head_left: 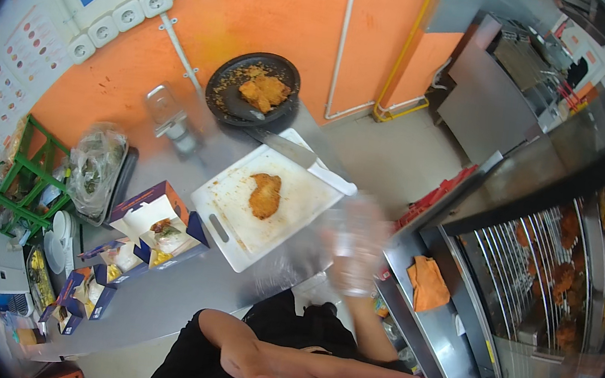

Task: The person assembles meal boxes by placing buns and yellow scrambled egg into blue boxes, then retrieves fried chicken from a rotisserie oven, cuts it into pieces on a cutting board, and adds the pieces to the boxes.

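Hand, left and bare: nearest us, one finger stretched rightward, apart from the thumb; we see nothing in its grip.
Right hand in clear plastic glove: blurred, just beside the board's right edge; we cannot tell whether its fingers are apart or together.
White rectangular plastic cutting board: on the grey metal table, bearing one golden-brown breaded piece near its middle.
Open purple-and-white cardboard boxes: left of the board, food inside.
White-handled metal knife: across the board's far side.
Round black pan: beyond, holding crumbs and more breaded food.
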Motion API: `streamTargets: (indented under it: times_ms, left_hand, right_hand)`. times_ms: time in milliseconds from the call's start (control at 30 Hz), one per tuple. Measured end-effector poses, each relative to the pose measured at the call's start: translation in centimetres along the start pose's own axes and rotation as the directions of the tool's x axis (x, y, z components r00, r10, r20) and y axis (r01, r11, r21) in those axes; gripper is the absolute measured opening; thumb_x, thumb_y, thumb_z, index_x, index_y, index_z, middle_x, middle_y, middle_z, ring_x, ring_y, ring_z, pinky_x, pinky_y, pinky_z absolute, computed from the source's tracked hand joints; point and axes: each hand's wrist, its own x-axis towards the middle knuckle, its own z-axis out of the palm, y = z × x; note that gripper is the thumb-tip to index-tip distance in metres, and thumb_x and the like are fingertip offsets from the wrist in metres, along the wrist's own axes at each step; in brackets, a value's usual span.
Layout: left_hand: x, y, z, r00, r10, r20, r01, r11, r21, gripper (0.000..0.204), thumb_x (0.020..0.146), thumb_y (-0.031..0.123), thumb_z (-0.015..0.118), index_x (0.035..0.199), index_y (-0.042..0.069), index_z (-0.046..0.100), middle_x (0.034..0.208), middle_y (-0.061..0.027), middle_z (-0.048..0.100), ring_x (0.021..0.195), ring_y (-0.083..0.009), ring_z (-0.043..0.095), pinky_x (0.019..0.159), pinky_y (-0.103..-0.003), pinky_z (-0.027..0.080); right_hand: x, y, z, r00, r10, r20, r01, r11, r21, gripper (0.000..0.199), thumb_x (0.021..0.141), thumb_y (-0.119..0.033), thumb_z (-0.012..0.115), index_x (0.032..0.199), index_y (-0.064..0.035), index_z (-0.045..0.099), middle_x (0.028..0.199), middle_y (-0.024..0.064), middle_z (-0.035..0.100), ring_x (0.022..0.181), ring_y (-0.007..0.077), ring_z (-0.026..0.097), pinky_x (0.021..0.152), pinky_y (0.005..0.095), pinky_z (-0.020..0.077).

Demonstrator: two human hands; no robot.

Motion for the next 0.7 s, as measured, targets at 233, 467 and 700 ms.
streamTargets:
  times_ms: [233, 467, 700]
  left_hand:
    - [4.8, -8.0, -1.7, 0.977, -0.121, 0.176, 0.152, 0.973, -0.174, 0.107, 0.081, 0.052, 0.057, 0.146, -0.009, -0.002, 0.115, -0.0229, 0.057, 0.129, -0.0337, 0.039, 0.111, -0.047, 0.020]
    - [9.2, -14.6, -1.7, 0.963, -0.215, 0.163, 0.245, 0.950, -0.192, 0.082, 0.089, 0.046, 0.047, 0.145, -0.006, 0.016, 0.116, -0.0183, 0.053, 0.122, -0.0286, 0.043, 0.110, -0.044, 0.020]
    - [12.6, -19.1, -1.2, 0.954, -0.156, -0.257, 0.245, 0.899, 0.362, 0.055, 0.094, 0.017, 0.046, 0.140, -0.001, 0.023, 0.122, -0.0143, 0.043, 0.118, -0.0240, 0.044, 0.105, -0.038, 0.029]
  right_hand:
    - [-9.3, 10.4, -34.5, 0.078, -0.413, -0.907, -0.863, 0.428, -0.269, 0.053, 0.087, -0.039, 0.064, 0.125, -0.0032, 0.056, 0.121, 0.0139, 0.060, 0.118, 0.0313, 0.050, 0.102, 0.0437, 0.0373]
    - [-14.5, 17.8, -36.6, 0.272, 0.031, -0.962, -0.755, 0.627, -0.193, 0.063, 0.090, -0.044, 0.056, 0.133, 0.0004, 0.048, 0.138, 0.0176, 0.047, 0.126, 0.0319, 0.046, 0.106, 0.0398, 0.0341]
    - [-13.6, 16.3, -34.6, 0.280, 0.128, -0.951, -0.602, 0.795, -0.070, 0.058, 0.090, -0.042, 0.057, 0.128, 0.0009, 0.051, 0.131, 0.0155, 0.053, 0.122, 0.0290, 0.050, 0.102, 0.0399, 0.0387]
